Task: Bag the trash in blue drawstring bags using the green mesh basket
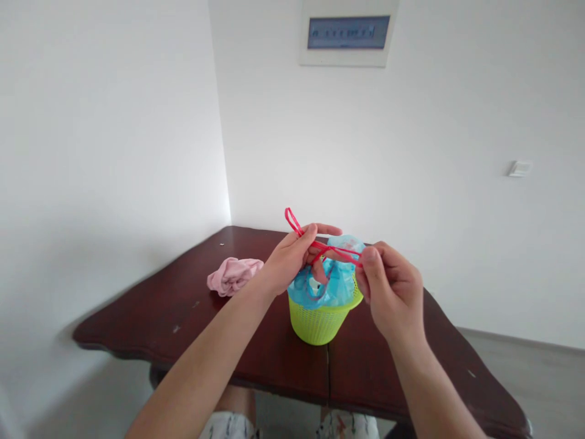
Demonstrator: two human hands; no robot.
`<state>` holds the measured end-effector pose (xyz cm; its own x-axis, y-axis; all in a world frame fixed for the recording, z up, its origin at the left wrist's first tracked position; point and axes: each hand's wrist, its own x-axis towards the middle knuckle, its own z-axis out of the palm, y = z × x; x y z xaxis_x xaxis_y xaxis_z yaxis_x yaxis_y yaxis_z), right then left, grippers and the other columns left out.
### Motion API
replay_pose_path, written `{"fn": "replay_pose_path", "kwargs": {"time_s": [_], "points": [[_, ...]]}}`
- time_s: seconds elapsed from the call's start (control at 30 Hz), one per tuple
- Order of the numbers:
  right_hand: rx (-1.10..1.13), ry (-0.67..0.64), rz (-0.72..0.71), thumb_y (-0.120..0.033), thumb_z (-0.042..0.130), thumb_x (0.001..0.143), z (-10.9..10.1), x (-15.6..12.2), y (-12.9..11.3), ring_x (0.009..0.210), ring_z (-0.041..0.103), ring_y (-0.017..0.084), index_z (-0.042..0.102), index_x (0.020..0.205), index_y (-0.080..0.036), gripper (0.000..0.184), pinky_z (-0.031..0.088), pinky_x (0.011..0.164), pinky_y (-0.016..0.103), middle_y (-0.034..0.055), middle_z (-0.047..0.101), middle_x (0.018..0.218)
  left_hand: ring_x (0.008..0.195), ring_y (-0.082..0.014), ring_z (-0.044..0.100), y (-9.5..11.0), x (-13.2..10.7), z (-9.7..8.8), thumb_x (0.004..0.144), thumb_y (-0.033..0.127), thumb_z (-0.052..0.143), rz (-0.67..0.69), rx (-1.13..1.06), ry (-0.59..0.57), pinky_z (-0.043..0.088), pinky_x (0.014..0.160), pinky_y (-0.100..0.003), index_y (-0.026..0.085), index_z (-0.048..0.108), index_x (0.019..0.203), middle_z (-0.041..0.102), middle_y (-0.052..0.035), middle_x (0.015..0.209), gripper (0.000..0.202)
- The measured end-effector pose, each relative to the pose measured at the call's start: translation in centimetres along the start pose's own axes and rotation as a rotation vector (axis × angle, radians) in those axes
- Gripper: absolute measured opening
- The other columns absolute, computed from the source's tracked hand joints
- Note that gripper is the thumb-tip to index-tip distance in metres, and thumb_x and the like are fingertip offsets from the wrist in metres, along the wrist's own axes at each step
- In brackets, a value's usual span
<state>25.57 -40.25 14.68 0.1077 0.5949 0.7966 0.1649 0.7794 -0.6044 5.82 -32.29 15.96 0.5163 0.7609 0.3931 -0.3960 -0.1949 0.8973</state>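
Your left hand (289,259) and right hand (389,292) each pinch a red drawstring (329,249), stretched crosswise between them. It seems to belong to the blue plastic bag (326,283) lining the lime-green basket (319,322) just below.

On the table (137,311) a basket (320,323) is placed, a plastic bag (331,289) is set inside it, and a cloth (234,275) is laid left of the basket.

Crumpled pink cloth (234,275) on a dark wooden table (137,314)
Beyond the table, a white wall (114,122) carries a panel (348,33) and, farther right, a switch (520,169).
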Motion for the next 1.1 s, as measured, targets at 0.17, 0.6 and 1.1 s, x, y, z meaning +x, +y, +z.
{"fn": "replay_pose_path", "kwargs": {"time_s": [0.17, 0.6, 1.1], "points": [[-0.297, -0.303, -0.256, -0.027, 0.068, 0.123, 0.9, -2.8, 0.5, 0.056, 0.048, 0.011, 0.064, 0.089, -0.024, 0.034, 0.034, 0.057, 0.03, -0.0042, 0.062, 0.069, 0.048, -0.0109, 0.06, 0.3, 0.2, -0.4, 0.118, 0.065, 0.076, 0.005, -0.132, -0.032, 0.054, 0.055, -0.021, 0.016, 0.077, 0.128, 0.085, -0.0058, 0.081, 0.049], [-0.007, -0.222, -0.057, -0.051, 0.051, 0.131, 0.9, 0.7, 1.8, 0.12, 0.079, 0.024, 0.08, 0.141, -0.027, 0.039, 0.061, 0.108, 0.039, 0.0075, 0.086, 0.133, 0.103, -0.0235, 0.078, 4.6, -3.4, 0.9, 0.132, 0.036, 0.044, 0.888, 1.31, -0.169, 0.058, 0.106, -0.042, 0.027, 0.07, 0.138, 0.086, -0.0066, 0.114, 0.028], [0.383, -0.494, 0.194, -0.079, 0.073, 0.115, 2.5, 0.6, 2.0, 0.065, 0.053, 0.015, 0.075, 0.103, -0.026, 0.054, 0.053, 0.062, 0.027, -0.0024, 0.065, 0.078, 0.162, -0.0247, 0.072, 1.9, -2.6, 0.1, 0.133, 0.037, 0.05, 0.881, 1.029, -0.033, 0.057, 0.139, -0.043, 0.025, 0.064, 0.176, 0.075, -0.0154, 0.173, 0.047]]}}
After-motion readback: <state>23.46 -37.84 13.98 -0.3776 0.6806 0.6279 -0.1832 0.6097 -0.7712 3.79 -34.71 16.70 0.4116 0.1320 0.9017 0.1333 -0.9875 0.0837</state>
